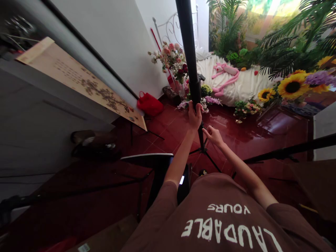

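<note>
So here's the setup: a tall black stand pole [189,52] runs straight up out of the top of the shot, standing on its tripod legs [207,155] on the shiny red tile floor [262,136], roughly mid-room and just in front of the flower props.

The left hand [194,115] is wrapped fully around the pole, grip closed tight on the thicker section just above where it narrows. The right hand [214,135] is lower, beside the thin part of the pole, fingers loosely curled and mostly open. It looks like it's touching or about to pinch something small there, maybe a lock knob, but it's too small to tell, and I can't say for sure it has hold of anything.

My guess is this is a height adjustment. If so, to do it well: keep that left hand clamped firm so the upper section can't slide when the lock loosens, keep the pole plumb, and work the knob with fingertips only.

Around it: a bouquet [172,56] near the wall, a red bag [149,104], sunflowers [292,85] at the right, and a pink plush toy [225,75] on a white sheet. Another stand's leg [288,151] crosses at right, so watch the feet.
</note>
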Motion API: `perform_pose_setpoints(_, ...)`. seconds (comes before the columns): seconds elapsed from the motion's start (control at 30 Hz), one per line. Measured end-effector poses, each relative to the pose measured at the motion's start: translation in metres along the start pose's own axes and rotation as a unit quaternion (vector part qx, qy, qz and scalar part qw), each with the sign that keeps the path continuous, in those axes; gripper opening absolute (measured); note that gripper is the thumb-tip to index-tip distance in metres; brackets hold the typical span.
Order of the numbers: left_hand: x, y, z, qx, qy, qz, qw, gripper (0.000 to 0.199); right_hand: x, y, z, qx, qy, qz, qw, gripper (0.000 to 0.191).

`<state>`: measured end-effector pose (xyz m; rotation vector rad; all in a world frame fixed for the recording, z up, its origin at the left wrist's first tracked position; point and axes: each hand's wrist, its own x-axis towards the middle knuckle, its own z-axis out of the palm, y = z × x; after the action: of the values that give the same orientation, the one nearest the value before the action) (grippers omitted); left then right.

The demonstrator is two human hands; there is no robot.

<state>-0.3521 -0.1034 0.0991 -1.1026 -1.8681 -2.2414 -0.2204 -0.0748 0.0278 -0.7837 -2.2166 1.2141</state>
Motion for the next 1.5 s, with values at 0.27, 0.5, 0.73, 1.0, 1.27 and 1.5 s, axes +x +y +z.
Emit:
perform_pose_setpoints(0.27,0.004,-0.001,-0.003,-0.010,-0.013,-0.006,1.000,0.043,-0.002,-0.017,0.035,0.473,-0.082,0.300,0.824,0.047)
perform_pose_setpoints(0.5,0.001,-0.002,-0.005,-0.023,-0.034,-0.010,0.999,0.042,0.007,-0.027,0.031,0.644,-0.079,0.333,0.684,0.038)
perform_pose_setpoints(0.73,0.002,0.001,-0.008,-0.028,-0.059,-0.008,0.998,0.041,0.004,-0.032,0.034,0.714,-0.041,0.366,0.596,0.040)
perform_pose_setpoints(1.0,-0.019,-0.006,-0.013,0.002,-0.036,-0.041,0.998,0.046,-0.021,-0.014,0.014,0.778,-0.076,0.363,0.507,0.021)
perform_pose_setpoints(1.27,-0.095,-0.043,-0.009,0.070,0.046,-0.115,0.990,0.056,-0.075,0.041,-0.035,0.766,-0.003,0.321,0.557,0.019)
perform_pose_setpoints(1.5,-0.179,-0.073,0.008,0.116,0.067,-0.256,0.957,0.051,-0.143,0.101,-0.094,0.706,0.138,0.325,0.614,0.013)
